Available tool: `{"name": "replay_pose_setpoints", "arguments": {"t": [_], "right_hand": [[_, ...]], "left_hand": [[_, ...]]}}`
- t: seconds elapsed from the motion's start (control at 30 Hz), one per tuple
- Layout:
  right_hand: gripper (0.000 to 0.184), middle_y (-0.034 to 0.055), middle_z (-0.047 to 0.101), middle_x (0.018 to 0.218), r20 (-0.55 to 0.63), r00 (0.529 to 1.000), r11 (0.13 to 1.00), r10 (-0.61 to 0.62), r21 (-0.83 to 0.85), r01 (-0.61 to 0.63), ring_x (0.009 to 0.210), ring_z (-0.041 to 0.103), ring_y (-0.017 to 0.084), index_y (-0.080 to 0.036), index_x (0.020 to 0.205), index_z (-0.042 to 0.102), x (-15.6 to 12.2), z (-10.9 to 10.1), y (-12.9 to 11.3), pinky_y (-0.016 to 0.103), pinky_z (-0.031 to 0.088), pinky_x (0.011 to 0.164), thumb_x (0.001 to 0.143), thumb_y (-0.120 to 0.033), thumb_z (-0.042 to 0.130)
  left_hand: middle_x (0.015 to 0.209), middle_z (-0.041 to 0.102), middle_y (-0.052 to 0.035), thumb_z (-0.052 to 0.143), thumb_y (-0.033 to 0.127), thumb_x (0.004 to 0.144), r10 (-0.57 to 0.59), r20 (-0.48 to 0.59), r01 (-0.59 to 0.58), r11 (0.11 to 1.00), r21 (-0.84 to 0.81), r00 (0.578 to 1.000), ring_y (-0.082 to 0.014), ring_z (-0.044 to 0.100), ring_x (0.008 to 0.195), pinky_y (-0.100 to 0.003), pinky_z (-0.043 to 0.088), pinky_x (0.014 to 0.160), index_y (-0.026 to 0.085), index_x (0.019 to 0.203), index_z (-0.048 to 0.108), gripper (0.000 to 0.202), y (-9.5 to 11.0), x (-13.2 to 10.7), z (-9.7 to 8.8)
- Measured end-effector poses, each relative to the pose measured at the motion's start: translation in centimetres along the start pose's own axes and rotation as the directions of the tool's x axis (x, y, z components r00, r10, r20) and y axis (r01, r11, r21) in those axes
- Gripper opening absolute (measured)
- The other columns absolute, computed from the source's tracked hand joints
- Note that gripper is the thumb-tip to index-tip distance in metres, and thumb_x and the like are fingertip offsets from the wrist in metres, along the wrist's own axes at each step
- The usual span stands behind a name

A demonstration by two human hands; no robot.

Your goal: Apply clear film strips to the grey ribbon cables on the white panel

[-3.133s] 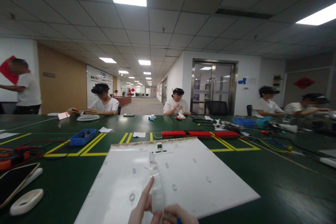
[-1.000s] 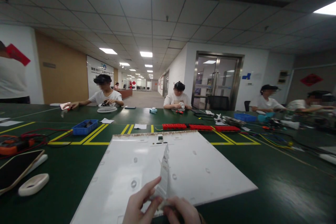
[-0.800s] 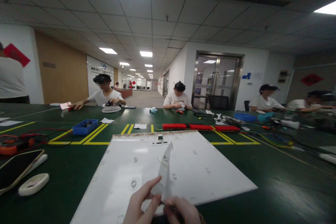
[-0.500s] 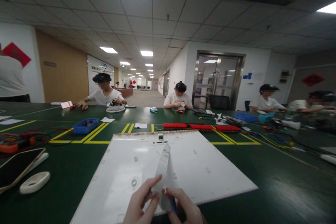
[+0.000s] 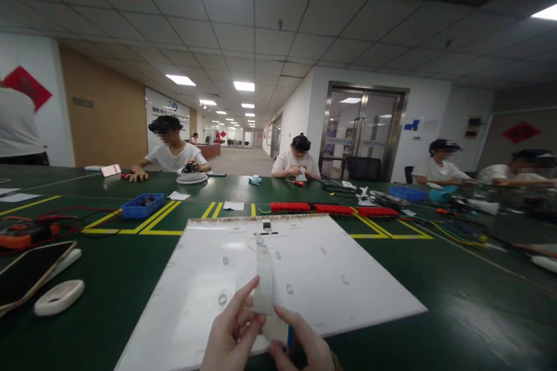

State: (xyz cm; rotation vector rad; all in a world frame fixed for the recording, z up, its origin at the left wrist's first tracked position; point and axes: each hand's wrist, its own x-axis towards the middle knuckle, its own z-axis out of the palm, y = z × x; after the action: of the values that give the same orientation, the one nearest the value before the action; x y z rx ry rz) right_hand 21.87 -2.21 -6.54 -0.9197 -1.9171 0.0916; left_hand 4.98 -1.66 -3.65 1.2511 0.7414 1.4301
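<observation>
A flat white ribbon cable (image 5: 263,272) stands up from my hands over a large white panel (image 5: 331,278) lying on the green table. My left hand (image 5: 230,333) pinches the cable's lower end between thumb and fingers. My right hand (image 5: 302,345) is closed just right of it, fingers on the cable's bottom end, where a small blue piece (image 5: 289,337) shows. The cable's far tip points toward a small dark connector (image 5: 266,225) near the panel's far edge.
A phone (image 5: 30,272) and a white oval device (image 5: 58,297) lie at the left. A blue bin (image 5: 143,205), red power strips (image 5: 333,207) and tangled wires (image 5: 452,229) sit beyond the panel. Several people sit along the table's far side.
The cable, earlier leaning right and twisted, now stands straighter with its flat face toward me. Both hands stay at its lower end. The view has tilted slightly.
</observation>
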Motion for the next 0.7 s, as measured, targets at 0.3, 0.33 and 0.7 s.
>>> {"name": "replay_pose_setpoints", "arguments": {"t": [0.3, 0.33, 0.7], "right_hand": [[0.016, 0.0011, 0.068, 0.077, 0.071, 0.995, 0.995, -0.065, -0.075, 0.070, 0.065, 0.064, 0.011, -0.021, 0.099, 0.057, 0.3, -0.5, -0.4, 0.014, 0.051, 0.060, 0.083, -0.021, 0.055], [0.014, 0.0010, 0.068, 0.075, 0.082, 0.994, 0.995, -0.066, -0.073, 0.072, 0.065, 0.064, 0.011, -0.021, 0.097, 0.058, 0.4, -0.6, -0.4, 0.014, 0.051, 0.060, 0.083, -0.020, 0.054], [0.044, 0.0093, 0.067, 0.098, -0.080, 0.935, 0.868, 0.345, 0.406, -0.286, 0.054, 0.059, 0.011, -0.022, 0.119, 0.053, -0.3, 1.1, -0.1, 0.023, 0.052, 0.054, 0.086, -0.051, 0.050]], "left_hand": [[0.073, 0.052, 0.0007, 0.066, 0.044, 0.076, 0.027, 0.062, -0.033, 0.994, 0.103, 0.998, -0.0112, 0.058, 0.063, -0.021, 0.048, 0.062, 0.019, 0.123, 0.057, 0.054, -0.3, -0.1, -0.3], [0.073, 0.051, 0.0007, 0.065, 0.044, 0.077, 0.036, 0.066, -0.044, 0.990, 0.134, 0.997, -0.0110, 0.057, 0.063, -0.020, 0.047, 0.062, 0.018, 0.123, 0.057, 0.054, -0.3, -0.1, -0.3], [0.106, 0.067, -0.0082, 0.056, 0.047, 0.082, 0.159, 0.024, -0.155, 0.898, 0.412, 0.987, -0.0230, 0.058, 0.103, -0.029, 0.046, 0.091, 0.025, 0.111, 0.069, 0.039, 1.1, -0.5, -0.6]]}}
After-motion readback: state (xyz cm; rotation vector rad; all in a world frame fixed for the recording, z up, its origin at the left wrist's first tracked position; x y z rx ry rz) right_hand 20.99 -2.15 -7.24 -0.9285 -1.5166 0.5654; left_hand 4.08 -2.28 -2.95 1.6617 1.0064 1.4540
